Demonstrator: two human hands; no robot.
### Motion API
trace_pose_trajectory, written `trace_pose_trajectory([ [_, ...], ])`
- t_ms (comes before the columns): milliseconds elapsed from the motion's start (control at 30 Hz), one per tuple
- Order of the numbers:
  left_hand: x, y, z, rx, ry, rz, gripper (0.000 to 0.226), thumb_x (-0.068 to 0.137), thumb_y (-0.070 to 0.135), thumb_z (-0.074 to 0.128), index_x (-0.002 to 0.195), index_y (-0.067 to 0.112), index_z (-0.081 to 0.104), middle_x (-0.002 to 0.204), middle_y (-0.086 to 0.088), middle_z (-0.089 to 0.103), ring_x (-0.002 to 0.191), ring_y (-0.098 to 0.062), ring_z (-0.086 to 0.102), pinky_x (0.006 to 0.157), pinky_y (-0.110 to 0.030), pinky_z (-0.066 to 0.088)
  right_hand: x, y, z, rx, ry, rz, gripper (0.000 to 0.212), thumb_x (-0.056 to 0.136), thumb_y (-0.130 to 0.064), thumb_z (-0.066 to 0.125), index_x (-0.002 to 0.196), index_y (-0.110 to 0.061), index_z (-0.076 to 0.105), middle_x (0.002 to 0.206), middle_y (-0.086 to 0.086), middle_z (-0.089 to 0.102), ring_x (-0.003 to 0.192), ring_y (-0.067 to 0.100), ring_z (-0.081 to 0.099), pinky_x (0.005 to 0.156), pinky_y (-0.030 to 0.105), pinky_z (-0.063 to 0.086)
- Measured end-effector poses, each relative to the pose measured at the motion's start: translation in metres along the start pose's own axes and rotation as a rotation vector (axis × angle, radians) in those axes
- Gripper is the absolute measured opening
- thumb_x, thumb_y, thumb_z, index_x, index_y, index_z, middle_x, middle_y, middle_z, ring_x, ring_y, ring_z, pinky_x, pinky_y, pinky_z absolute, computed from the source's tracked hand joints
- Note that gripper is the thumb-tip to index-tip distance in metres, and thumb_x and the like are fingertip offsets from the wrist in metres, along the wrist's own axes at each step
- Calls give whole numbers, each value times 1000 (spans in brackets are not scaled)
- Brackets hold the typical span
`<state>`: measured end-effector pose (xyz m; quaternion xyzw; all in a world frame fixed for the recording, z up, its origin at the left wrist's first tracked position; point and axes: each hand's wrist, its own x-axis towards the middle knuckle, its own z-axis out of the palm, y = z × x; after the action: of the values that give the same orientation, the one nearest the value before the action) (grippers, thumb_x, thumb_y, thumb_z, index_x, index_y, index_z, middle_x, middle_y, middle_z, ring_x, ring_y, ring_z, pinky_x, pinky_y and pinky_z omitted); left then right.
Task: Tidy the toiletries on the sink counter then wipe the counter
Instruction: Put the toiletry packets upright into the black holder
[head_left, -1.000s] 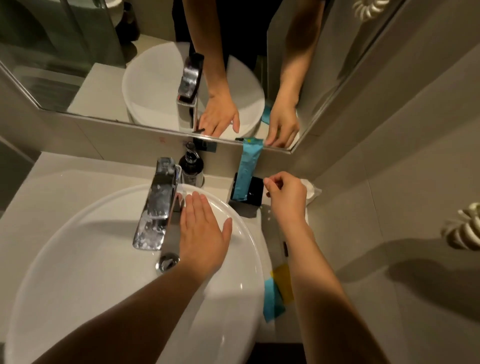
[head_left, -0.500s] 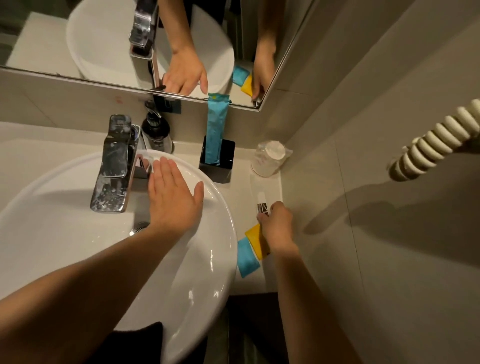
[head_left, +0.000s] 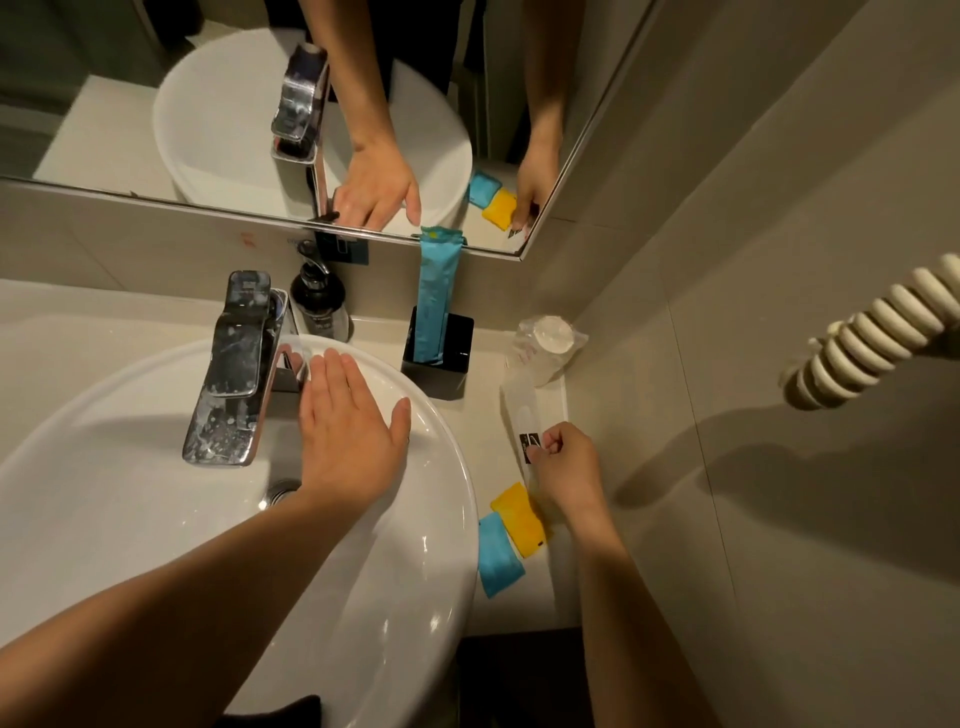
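My left hand (head_left: 348, 436) lies flat and open on the rim of the white basin (head_left: 436, 519), just right of the chrome tap (head_left: 234, 369). My right hand (head_left: 569, 470) pinches the near end of a clear wrapped toiletry packet (head_left: 519, 410) lying on the narrow counter (head_left: 553, 597) by the right wall. A yellow sachet (head_left: 517, 512) and a blue sachet (head_left: 496, 556) lie beside my right wrist. A black holder (head_left: 457, 345) with a tall blue packet (head_left: 434, 296) stands at the back. A wrapped cup (head_left: 545, 345) lies in the back corner.
A dark pump bottle (head_left: 319, 301) stands behind the tap. The mirror (head_left: 156, 104) runs along the back wall. A tiled wall closes the right side, with a coiled white cord (head_left: 862, 338) hanging on it. The counter strip between basin and wall is narrow.
My right hand has come back from the black holder to the clear packet near the sachets and closed its fingers on the packet's end. My left hand stays on the basin rim.
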<state>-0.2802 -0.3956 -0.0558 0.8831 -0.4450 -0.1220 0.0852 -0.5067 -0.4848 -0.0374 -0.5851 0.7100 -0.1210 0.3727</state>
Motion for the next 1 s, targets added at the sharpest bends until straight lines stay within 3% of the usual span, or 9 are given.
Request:
trace_pose_trajectory([
  [133, 0, -1, 0, -5, -2, 9, 89, 101, 62, 17, 161, 0, -2, 171, -20, 2, 159, -34, -1, 129, -48, 5, -20, -30, -26, 191, 36, -148, 11, 99, -9, 60, 98, -19, 60, 87, -2, 65, 76, 10, 62, 61, 15, 52],
  [200, 0, -1, 0, -3, -3, 12, 89, 100, 63, 16, 161, 1, -3, 171, -20, 2, 159, -34, -1, 129, -49, 5, -23, -49, -35, 280, 61, -227, 6, 102, -11, 58, 102, -15, 63, 88, 2, 68, 73, 8, 62, 57, 11, 49],
  [333, -2, -1, -1, 0, -4, 14, 88, 101, 63, 15, 161, 2, -4, 172, -19, 0, 159, -34, -2, 129, -48, 4, -17, -92, -43, 387, 90, -383, 13, 105, -17, 53, 96, -13, 60, 89, 12, 69, 71, 7, 65, 63, 23, 51],
  [500, -1, -1, -1, -15, -3, 14, 88, 101, 63, 17, 161, 2, -4, 172, -19, 0, 159, -33, -3, 129, -48, 3, -10, -147, -30, 505, 54, -511, 21, 104, -12, 55, 89, -27, 56, 83, -6, 67, 73, 12, 66, 61, 23, 49],
  [700, -1, -2, 1, -25, 11, 19, 88, 101, 62, 18, 161, 1, -3, 172, -20, 1, 159, -33, -3, 129, -47, 3, 6, -163, 4, 517, -46, -506, 10, 103, -10, 56, 96, -14, 61, 87, -3, 69, 73, 8, 65, 63, 19, 51],
  [800, 0, -3, 3, -9, 19, 19, 88, 101, 62, 17, 161, 0, -2, 171, -21, 3, 159, -33, -1, 129, -47, 4, 19, -151, 22, 450, -49, -437, 9, 103, -14, 56, 98, -9, 61, 88, 0, 69, 74, 7, 64, 67, 25, 57],
  [1000, 0, -1, 5, -23, 19, 0, 88, 100, 62, 16, 162, 2, -3, 172, -19, 2, 160, -32, -2, 129, -47, 5, 41, -134, 43, 297, -7, -415, 14, 102, -20, 58, 89, -14, 59, 91, 9, 67, 84, 25, 65, 73, 37, 56],
])
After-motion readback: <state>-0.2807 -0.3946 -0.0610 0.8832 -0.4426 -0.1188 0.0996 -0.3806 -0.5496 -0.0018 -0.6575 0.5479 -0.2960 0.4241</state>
